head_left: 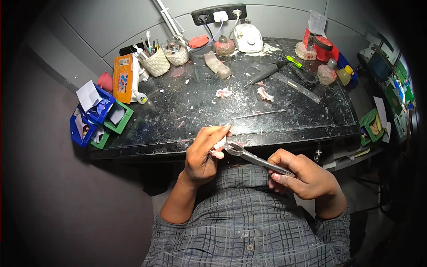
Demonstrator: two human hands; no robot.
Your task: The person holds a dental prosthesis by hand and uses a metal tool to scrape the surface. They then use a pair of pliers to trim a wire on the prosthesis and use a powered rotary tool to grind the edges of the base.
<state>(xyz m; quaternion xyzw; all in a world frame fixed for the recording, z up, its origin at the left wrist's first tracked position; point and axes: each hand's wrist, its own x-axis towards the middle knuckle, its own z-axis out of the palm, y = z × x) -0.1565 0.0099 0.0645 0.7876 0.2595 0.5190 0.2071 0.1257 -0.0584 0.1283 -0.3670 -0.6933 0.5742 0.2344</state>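
Observation:
My left hand (199, 156) is raised just in front of the bench edge, its fingers closed around a small pink and white denture-like piece (218, 150). Most of that piece is covered by the fingers. Long metal pliers (255, 159) lie in the closed grip of my right hand (307, 175), slanting up to the left. Their tip is at the piece; whether it bites into it I cannot make out. Beyond the hands, a thin metal instrument (259, 114) rests on the bench, with two more pink and white pieces (223, 92) (265, 94) behind it.
The dark bench (178, 111) is strewn with white crumbs. A grey handpiece (266, 73) and a clear ruler (296, 86) lie at right. At the back stand a tool cup (155, 63), glass jars and a white device (248, 38). Blue and green bins (100, 104) sit at left.

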